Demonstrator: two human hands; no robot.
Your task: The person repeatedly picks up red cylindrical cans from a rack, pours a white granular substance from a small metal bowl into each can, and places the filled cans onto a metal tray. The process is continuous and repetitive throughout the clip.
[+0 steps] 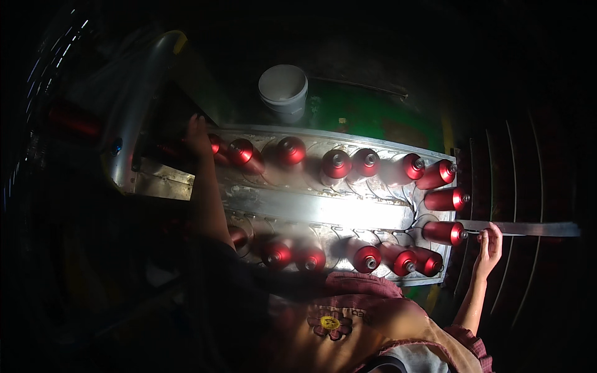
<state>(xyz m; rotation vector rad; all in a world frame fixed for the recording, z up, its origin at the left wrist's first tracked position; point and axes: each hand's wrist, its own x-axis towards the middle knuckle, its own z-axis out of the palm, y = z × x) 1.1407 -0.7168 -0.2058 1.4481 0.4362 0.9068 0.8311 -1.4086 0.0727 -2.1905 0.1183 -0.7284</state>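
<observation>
Red bottles with clear necks, one of them the bottle (pixel 443 232) near my right side, stand along both lanes and round the right end of a metal conveyor (pixel 270 201). My left hand (pixel 198 133) is raised over the far lane at the left, beside a partly hidden red bottle (pixel 214 143); its fingers point away, and whether it touches or holds anything is unclear in the dark. Past the conveyor's right end, my right hand (pixel 489 240) is at the near end of a flat metal bar (pixel 527 228), its fingers bent; a thin pale piece seems to lie at the fingertips.
A white plastic bucket (pixel 284 95) stands beyond the conveyor on a green surface (pixel 368 109). At the left a curved metal housing (pixel 140 112) spans the conveyor, with a blue button (pixel 117 146). Dark rows divided by thin rails (pixel 514 172) lie at the right.
</observation>
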